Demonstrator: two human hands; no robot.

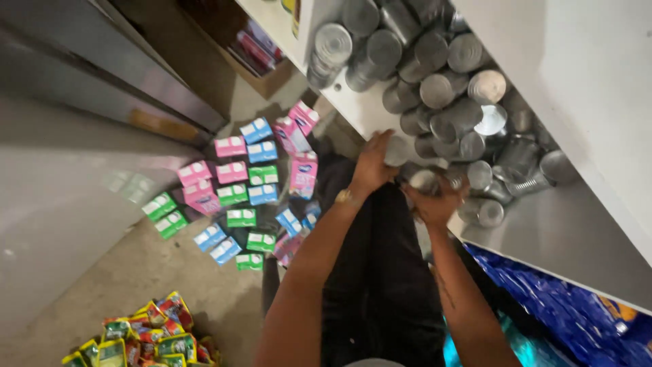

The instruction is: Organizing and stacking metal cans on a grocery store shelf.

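Both hands, left [372,165] and right [435,201], gripped tins [424,181] at the shelf [577,238] edge. Stacking seemed underway; next needed steady placement.

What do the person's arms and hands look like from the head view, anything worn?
Both arms are bare from the lower frame edge to the wrists: no sleeves and no gloves show. The left hand has a gold-coloured band, a watch or bracelet, at the wrist. The right hand is bare; its forearm carries a faint dark marking, too blurred to identify.
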